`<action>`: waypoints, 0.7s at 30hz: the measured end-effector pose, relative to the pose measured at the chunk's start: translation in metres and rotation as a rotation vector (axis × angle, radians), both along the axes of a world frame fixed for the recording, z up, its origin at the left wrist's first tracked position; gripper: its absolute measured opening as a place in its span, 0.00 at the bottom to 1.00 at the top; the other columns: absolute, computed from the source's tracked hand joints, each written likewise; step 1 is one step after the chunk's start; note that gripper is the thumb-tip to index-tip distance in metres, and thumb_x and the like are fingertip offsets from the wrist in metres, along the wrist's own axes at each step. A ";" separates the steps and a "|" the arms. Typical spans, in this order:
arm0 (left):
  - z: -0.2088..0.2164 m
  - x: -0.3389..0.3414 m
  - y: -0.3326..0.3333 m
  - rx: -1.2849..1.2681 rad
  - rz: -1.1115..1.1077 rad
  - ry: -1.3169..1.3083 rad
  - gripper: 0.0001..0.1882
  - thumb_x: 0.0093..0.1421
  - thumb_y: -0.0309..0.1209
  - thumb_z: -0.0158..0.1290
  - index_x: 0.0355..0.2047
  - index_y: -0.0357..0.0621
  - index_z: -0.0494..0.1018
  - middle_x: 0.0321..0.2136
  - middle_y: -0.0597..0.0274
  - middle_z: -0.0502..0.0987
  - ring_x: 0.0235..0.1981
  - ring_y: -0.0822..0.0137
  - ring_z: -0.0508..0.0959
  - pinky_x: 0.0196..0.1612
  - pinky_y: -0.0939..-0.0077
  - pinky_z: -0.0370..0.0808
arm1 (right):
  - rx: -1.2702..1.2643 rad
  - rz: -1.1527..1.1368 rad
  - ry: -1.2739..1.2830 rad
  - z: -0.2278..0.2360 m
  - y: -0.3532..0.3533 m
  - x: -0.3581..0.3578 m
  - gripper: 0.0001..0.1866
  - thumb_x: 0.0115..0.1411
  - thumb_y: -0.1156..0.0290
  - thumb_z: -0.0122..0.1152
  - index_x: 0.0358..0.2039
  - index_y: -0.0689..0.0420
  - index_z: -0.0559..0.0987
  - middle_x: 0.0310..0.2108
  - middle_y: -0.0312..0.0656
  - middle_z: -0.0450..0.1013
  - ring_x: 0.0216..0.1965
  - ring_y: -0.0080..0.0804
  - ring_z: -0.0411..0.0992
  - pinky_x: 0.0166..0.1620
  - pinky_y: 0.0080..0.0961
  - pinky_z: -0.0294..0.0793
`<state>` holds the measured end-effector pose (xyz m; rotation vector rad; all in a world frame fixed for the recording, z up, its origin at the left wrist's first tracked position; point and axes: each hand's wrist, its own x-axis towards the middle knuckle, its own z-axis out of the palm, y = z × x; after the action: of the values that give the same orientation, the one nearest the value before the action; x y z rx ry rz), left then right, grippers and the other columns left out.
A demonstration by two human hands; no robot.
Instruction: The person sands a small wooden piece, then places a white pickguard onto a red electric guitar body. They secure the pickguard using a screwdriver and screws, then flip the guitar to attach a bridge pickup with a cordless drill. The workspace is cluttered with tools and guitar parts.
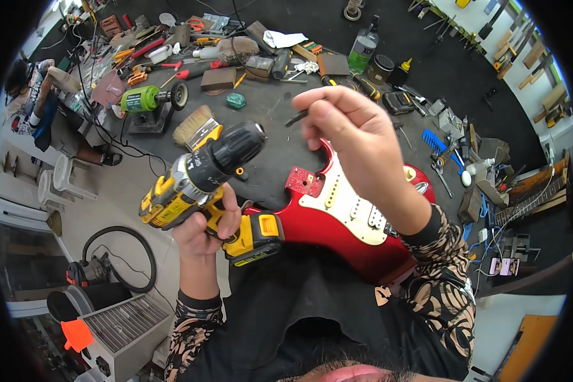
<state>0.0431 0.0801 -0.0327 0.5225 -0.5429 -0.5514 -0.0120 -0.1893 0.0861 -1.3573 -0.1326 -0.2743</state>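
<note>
A yellow and black cordless drill (194,172) is gripped by its handle in my left hand (204,226), its black chuck tilted up to the right. My right hand (353,124) is raised right of the chuck and pinches a short dark bit (296,118) between thumb and fingertips. The bit is apart from the chuck, and its full length is partly hidden by my fingers. Below my right hand lies a red electric guitar body (299,226) with a cream pickguard (337,219). My right forearm covers part of the pickguard.
A wide paint brush (197,127) and a green bench grinder (143,100) stand left on the dark workbench. Tools crowd its far side, with a green bottle (363,48). A blue brush (434,141) and wrenches lie right. Another person (51,108) is at far left.
</note>
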 end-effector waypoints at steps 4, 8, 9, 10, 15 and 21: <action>0.005 -0.018 0.003 -0.002 0.028 0.024 0.35 0.62 0.41 0.69 0.61 0.31 0.71 0.41 0.48 0.81 0.20 0.71 0.77 0.26 0.76 0.73 | -0.064 -0.002 -0.063 -0.001 0.035 -0.001 0.12 0.76 0.70 0.61 0.51 0.64 0.85 0.38 0.31 0.80 0.39 0.16 0.75 0.44 0.19 0.76; 0.004 -0.028 0.003 -0.008 0.035 -0.008 0.34 0.62 0.44 0.68 0.58 0.31 0.71 0.39 0.51 0.80 0.18 0.72 0.75 0.24 0.78 0.71 | -0.008 0.064 -0.123 -0.006 0.052 -0.004 0.13 0.77 0.68 0.56 0.52 0.63 0.83 0.45 0.37 0.79 0.46 0.20 0.74 0.52 0.23 0.74; 0.002 -0.029 0.002 -0.003 0.024 -0.028 0.35 0.62 0.46 0.68 0.58 0.30 0.71 0.38 0.53 0.78 0.17 0.72 0.73 0.23 0.78 0.70 | 0.065 0.073 -0.149 -0.011 0.060 -0.003 0.15 0.78 0.67 0.54 0.54 0.63 0.82 0.47 0.40 0.78 0.50 0.25 0.74 0.56 0.28 0.73; 0.000 -0.030 0.003 0.008 0.016 -0.052 0.37 0.62 0.48 0.67 0.57 0.29 0.70 0.36 0.56 0.76 0.16 0.73 0.72 0.23 0.78 0.69 | 0.144 0.086 -0.178 -0.013 0.069 -0.002 0.17 0.79 0.65 0.51 0.55 0.63 0.80 0.49 0.43 0.77 0.53 0.29 0.74 0.60 0.32 0.73; -0.014 -0.053 0.000 0.190 0.235 -0.070 0.37 0.62 0.42 0.67 0.65 0.35 0.67 0.46 0.50 0.81 0.27 0.72 0.76 0.29 0.79 0.72 | 0.455 0.220 -0.166 -0.004 0.114 -0.006 0.18 0.82 0.59 0.39 0.55 0.59 0.72 0.53 0.52 0.76 0.62 0.50 0.75 0.66 0.49 0.73; -0.008 -0.052 0.010 0.400 0.579 -0.131 0.31 0.73 0.41 0.55 0.68 0.36 0.62 0.45 0.49 0.82 0.36 0.62 0.85 0.41 0.68 0.84 | 0.676 0.264 -0.068 0.001 0.129 -0.014 0.18 0.83 0.56 0.38 0.54 0.57 0.71 0.46 0.47 0.75 0.53 0.47 0.80 0.55 0.46 0.81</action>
<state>-0.0094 0.0902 -0.0409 1.0590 -0.3777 -0.0650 -0.0264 -0.0604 0.0870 -0.6498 -0.2482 -0.1231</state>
